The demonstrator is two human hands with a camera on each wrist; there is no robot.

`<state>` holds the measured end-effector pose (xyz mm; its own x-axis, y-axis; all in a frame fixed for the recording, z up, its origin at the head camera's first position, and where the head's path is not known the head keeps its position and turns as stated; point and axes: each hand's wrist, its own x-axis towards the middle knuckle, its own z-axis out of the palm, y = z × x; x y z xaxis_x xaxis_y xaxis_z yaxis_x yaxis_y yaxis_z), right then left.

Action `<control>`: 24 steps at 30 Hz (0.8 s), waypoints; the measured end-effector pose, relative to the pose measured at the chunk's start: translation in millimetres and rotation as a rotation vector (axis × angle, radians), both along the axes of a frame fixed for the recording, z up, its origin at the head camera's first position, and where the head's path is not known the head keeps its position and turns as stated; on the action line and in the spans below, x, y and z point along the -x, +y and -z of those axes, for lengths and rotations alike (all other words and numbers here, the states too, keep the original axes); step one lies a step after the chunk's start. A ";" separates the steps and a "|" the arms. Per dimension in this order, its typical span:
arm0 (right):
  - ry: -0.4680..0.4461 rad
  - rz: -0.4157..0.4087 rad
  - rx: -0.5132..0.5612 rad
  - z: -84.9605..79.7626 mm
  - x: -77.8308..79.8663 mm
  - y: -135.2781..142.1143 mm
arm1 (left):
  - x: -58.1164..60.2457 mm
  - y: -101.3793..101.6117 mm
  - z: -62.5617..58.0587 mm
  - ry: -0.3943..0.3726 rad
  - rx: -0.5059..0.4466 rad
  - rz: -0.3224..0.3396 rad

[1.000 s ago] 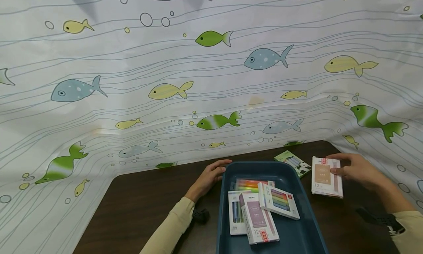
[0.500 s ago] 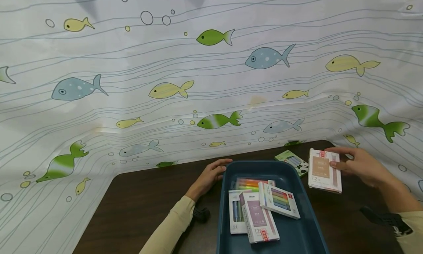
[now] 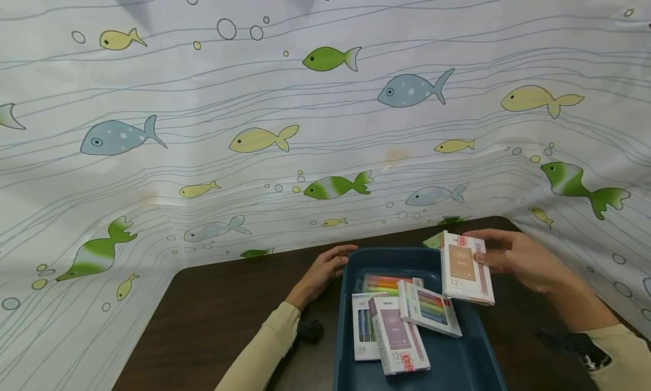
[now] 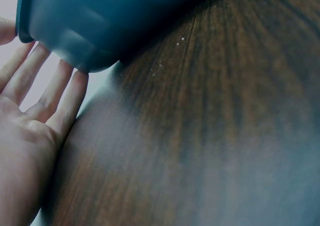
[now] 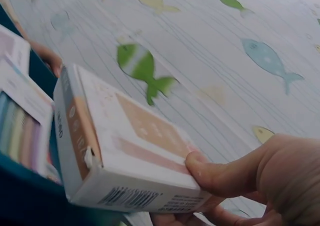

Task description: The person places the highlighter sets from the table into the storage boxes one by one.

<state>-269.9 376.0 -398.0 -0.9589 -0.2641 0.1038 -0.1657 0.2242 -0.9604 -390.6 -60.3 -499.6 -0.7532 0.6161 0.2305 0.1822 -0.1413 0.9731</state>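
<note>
My right hand (image 3: 529, 261) pinches a white cardboard box with a brown label (image 3: 464, 266), thumb on its printed front and fingers behind. The box is held tilted over the right rim of a dark blue plastic bin (image 3: 475, 346). In the right wrist view, a torn corner and a barcode show on the box (image 5: 135, 156). My left hand (image 3: 322, 272) rests at the bin's far left corner. Its fairly straight fingers (image 4: 70, 98) touch the bin's outer wall (image 4: 90, 26) in the left wrist view.
Inside the bin lie a white box with a purple label (image 3: 399, 334), a box of coloured pens (image 3: 432, 309), another windowed pen box (image 3: 363, 329) and a bright coloured set (image 3: 383, 282). A green box (image 3: 433, 241) sits behind, mostly hidden. A fish-print curtain (image 3: 254, 182) backs the dark table (image 3: 213, 317).
My right hand has lifted the brown-labelled box and carried it left, from beside the bin to over its right rim. It now covers most of the green box. The left hand stays put.
</note>
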 end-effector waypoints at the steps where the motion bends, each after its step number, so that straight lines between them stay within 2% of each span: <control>1: -0.004 -0.020 0.023 0.2 -0.1 -5.0 | -0.1 -0.1 0.0 0.002 -0.001 0.000; 7: -0.001 -0.102 0.053 2.2 -1.2 -28.6 | 0.1 -0.5 -0.3 0.007 -0.001 -0.001; 13: 0.000 -0.151 0.046 9.2 0.6 -38.3 | 0.5 -0.8 -0.9 0.006 -0.002 0.007; 24: -0.022 -0.172 0.053 11.8 0.1 -42.7 | 1.6 -1.2 1.7 0.011 0.001 0.010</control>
